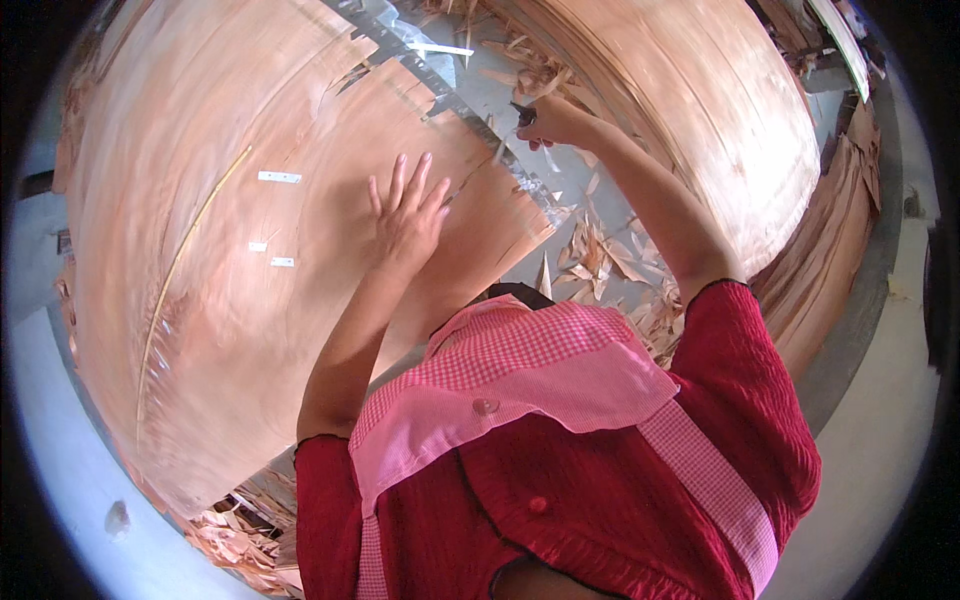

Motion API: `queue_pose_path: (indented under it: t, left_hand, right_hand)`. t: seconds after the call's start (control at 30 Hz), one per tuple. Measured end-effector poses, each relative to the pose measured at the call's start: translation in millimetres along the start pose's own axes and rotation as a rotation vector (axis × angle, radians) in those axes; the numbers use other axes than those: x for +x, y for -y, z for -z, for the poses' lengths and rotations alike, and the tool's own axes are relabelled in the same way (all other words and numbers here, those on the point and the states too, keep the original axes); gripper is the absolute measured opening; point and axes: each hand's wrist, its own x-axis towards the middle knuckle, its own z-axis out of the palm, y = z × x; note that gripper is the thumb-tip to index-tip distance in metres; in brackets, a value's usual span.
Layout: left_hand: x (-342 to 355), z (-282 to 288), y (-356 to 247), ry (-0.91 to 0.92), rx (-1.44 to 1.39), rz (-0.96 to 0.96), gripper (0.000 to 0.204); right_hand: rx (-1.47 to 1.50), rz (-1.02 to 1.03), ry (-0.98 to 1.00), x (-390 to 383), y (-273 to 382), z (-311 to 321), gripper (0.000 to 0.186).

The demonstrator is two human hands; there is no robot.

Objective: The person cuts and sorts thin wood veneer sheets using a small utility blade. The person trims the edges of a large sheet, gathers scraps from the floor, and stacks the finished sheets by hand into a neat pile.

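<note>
My left hand point(408, 218) lies with fingers spread on a large sheet of reddish-brown wood veneer point(320, 330), near its right-hand side. The sheet tops a wide stack whose right edge is ragged, with a dark strip along it. Just beyond that edge, my right hand point(556, 122) is closed around a small black tool point(523, 114). Most of the tool is hidden in the fingers, so its exact kind cannot be made out. Three small white strips, one of them a longer strip point(279, 177), sit on the sheet left of my left hand.
A long thin stick point(185, 250) lies curved across the veneer at left. Another veneer stack point(720, 110) stands at right. Between the stacks, torn veneer scraps point(597, 252) litter the grey floor. More scraps point(235, 540) lie at lower left, near a pale wall.
</note>
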Motion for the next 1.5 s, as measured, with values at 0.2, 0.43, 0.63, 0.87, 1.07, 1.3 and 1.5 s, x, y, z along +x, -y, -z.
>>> queue_pose_path:
  t: [0.2, 0.43, 0.63, 0.87, 1.07, 1.3, 1.5]
  left_hand:
    - [40, -27, -16, 0.035, -0.012, 0.096, 0.050]
    - [65, -50, -22, 0.145, 0.151, -0.018, 0.064]
    - [69, -48, -24, 0.216, 0.211, -0.036, 0.067]
    - [82, -47, -35, -0.140, -0.224, -0.081, 0.055]
    - [97, -60, -27, 0.296, -0.976, 0.302, 0.012]
    - [97, -54, -28, 0.405, -0.870, 0.277, 0.017]
    - [106, -28, -31, 0.597, -0.761, 0.398, 0.018]
  right_hand:
    - [-0.024, 0.061, -0.027, -5, -18, 4, 0.028]
    - [0.066, -0.054, 0.078, -7, -33, -2, 0.025]
    - [0.277, -0.145, 0.149, -13, -39, -8, 0.025]
    - [0.266, 0.019, -0.060, -33, -13, -6, 0.023]
    - [0.234, 0.149, -0.056, -47, 3, -12, 0.021]
    - [0.164, 0.129, -0.128, -46, 0, -12, 0.020]
    - [-0.019, 0.167, -0.198, -32, -13, -28, 0.023]
